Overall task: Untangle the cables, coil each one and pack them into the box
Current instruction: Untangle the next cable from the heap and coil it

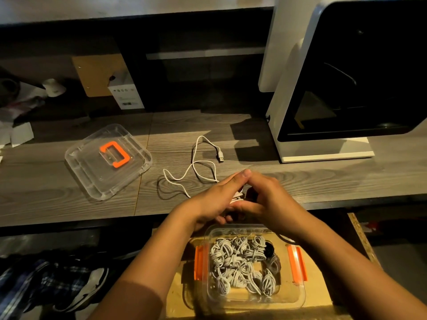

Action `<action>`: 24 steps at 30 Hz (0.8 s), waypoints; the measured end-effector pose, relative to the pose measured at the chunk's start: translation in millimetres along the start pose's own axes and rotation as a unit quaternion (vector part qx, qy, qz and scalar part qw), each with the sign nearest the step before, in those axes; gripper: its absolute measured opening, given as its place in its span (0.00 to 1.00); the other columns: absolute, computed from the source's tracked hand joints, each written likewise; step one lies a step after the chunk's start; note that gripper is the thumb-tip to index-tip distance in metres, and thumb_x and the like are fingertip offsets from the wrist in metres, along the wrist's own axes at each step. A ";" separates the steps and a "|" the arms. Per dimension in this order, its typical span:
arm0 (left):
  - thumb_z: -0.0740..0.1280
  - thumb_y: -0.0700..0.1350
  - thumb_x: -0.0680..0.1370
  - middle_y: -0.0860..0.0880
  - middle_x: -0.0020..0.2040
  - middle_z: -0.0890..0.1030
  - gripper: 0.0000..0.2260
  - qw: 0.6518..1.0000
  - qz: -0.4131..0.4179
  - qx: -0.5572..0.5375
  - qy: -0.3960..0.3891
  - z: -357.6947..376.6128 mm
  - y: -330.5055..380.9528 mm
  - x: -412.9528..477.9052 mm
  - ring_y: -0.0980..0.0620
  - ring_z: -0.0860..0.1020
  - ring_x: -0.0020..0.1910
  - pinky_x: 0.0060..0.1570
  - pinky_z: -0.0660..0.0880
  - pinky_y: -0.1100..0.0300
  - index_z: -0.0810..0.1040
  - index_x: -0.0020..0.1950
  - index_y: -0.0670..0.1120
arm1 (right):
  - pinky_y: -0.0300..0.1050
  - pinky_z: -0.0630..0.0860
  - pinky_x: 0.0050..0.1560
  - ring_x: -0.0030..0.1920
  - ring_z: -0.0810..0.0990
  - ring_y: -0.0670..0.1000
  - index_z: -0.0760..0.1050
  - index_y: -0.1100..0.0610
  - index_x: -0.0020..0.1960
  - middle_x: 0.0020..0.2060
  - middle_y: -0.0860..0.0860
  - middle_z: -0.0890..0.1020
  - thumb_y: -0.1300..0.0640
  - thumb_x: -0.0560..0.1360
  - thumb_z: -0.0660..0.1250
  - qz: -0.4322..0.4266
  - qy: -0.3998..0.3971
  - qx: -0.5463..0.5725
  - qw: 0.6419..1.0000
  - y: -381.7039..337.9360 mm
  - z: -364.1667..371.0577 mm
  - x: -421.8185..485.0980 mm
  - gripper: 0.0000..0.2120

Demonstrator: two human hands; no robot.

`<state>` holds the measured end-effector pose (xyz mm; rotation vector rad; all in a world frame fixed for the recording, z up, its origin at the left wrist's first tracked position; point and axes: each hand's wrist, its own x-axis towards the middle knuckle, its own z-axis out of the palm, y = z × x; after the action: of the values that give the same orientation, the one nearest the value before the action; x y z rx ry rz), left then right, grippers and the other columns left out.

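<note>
A grey wood-grain desk (323, 181) runs across beyond and beneath both hands. On it, far off to the right of the right hand (265, 197), stands a white machine (288, 100) with a dark window. Just under the wrists, nearer the person than the desk edge, a clear box (254, 304) with orange latches (198, 262) sits on a yellowish board, open and holding many coiled cables (238, 262), pale grey with a dark one at its right side. Well to the left of the left hand (215, 199) the clear lid (92, 176) lies flat on the desk, its orange handle (114, 153) facing up. The two hands meet fingertip to fingertip above the desk's near edge, closed together around a small wound bundle of the white cable (196, 162). The rest of it trails out from the left hand in loose loops across the desk, and its USB plug (220, 155) lies beyond the fingertips.
</note>
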<state>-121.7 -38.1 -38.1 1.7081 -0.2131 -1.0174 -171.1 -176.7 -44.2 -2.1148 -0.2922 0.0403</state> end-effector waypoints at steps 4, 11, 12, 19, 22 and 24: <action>0.66 0.59 0.72 0.50 0.41 0.77 0.21 0.990 0.067 -0.120 -0.028 -3.1 -4.9 2.3 0.55 0.74 0.28 0.23 0.67 0.67 0.69 0.58 0.49 | 0.37 0.75 0.36 0.35 0.80 0.42 0.73 0.53 0.47 0.36 0.45 0.80 0.59 0.72 0.70 0.033 0.034 0.089 0.995 0.9 0.3 0.2 0.07; 0.61 0.53 0.74 0.49 0.36 0.75 0.09 0.988 0.153 0.004 -0.007 -2.3 -7.2 -1.3 0.56 0.73 0.24 0.21 0.69 0.67 0.69 0.49 0.51 | 0.32 0.66 0.25 0.25 0.72 0.42 0.70 0.65 0.42 0.30 0.54 0.77 0.58 0.69 0.67 0.095 0.077 0.252 0.960 -1.3 -16.3 3.5 0.11; 0.60 0.52 0.76 0.49 0.34 0.74 0.07 0.987 0.154 0.032 -0.005 -3.7 -6.6 -2.9 0.58 0.71 0.23 0.21 0.67 0.67 0.69 0.49 0.51 | 0.33 0.64 0.24 0.25 0.70 0.43 0.70 0.63 0.42 0.29 0.53 0.77 0.57 0.69 0.67 0.107 0.061 0.262 0.957 -0.5 -16.7 3.1 0.10; 0.56 0.53 0.81 0.51 0.42 0.74 0.07 0.894 0.151 0.421 0.034 -15.8 -24.8 3.4 0.52 0.73 0.41 0.44 0.73 0.52 0.63 0.48 0.51 | 0.33 0.71 0.34 0.33 0.74 0.41 0.79 0.50 0.48 0.33 0.43 0.77 0.55 0.76 0.65 0.162 -0.146 -0.148 0.965 2.2 -39.9 9.0 0.05; 0.55 0.51 0.81 0.44 0.50 0.76 0.07 0.862 0.112 0.494 0.025 -9.1 -36.8 8.2 0.46 0.74 0.46 0.48 0.72 0.48 0.60 0.49 0.49 | 0.43 0.77 0.46 0.42 0.79 0.46 0.80 0.53 0.52 0.42 0.48 0.81 0.52 0.79 0.62 0.106 -0.143 -0.316 0.932 0.6 -38.0 9.7 0.09; 0.55 0.51 0.81 0.43 0.53 0.77 0.08 0.863 0.105 0.494 0.030 -4.7 -36.8 8.5 0.45 0.75 0.49 0.49 0.72 0.48 0.63 0.51 0.46 | 0.47 0.76 0.46 0.45 0.79 0.49 0.79 0.50 0.55 0.45 0.49 0.82 0.49 0.80 0.59 0.046 -0.093 -0.387 0.916 0.6 -38.0 7.6 0.12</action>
<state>-125.3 -25.1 -73.7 2.5459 -0.9944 -0.7050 -158.1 -207.0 -23.7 -2.9228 -0.3597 0.2136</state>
